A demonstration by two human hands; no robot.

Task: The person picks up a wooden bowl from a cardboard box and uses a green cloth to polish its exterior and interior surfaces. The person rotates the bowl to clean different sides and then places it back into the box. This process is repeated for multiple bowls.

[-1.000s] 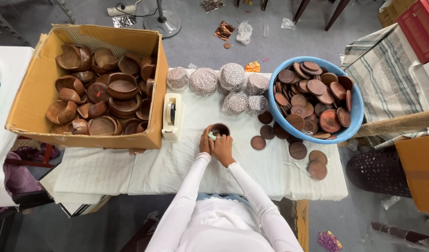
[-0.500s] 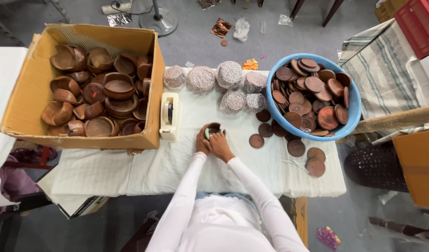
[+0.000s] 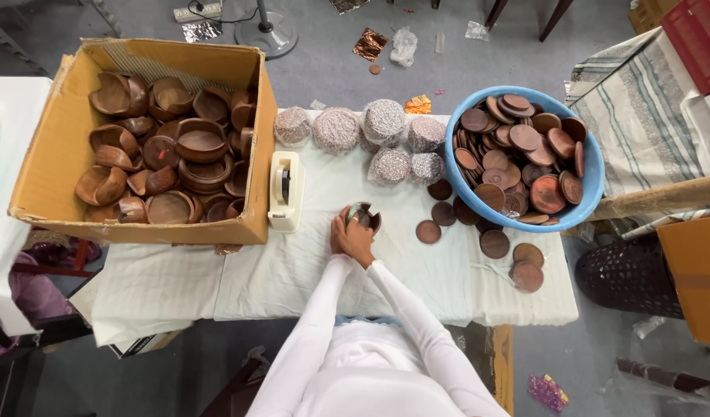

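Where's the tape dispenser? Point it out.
In the head view, the cream tape dispenser sits on the white-clothed table, against the right side of the cardboard box, just left of the hands holding a small wooden bowl.

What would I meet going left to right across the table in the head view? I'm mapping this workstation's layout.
Cardboard box of wooden bowls → cream tape dispenser → left hand and right hand around a small wooden bowl → loose wooden lids → blue basin of lids.
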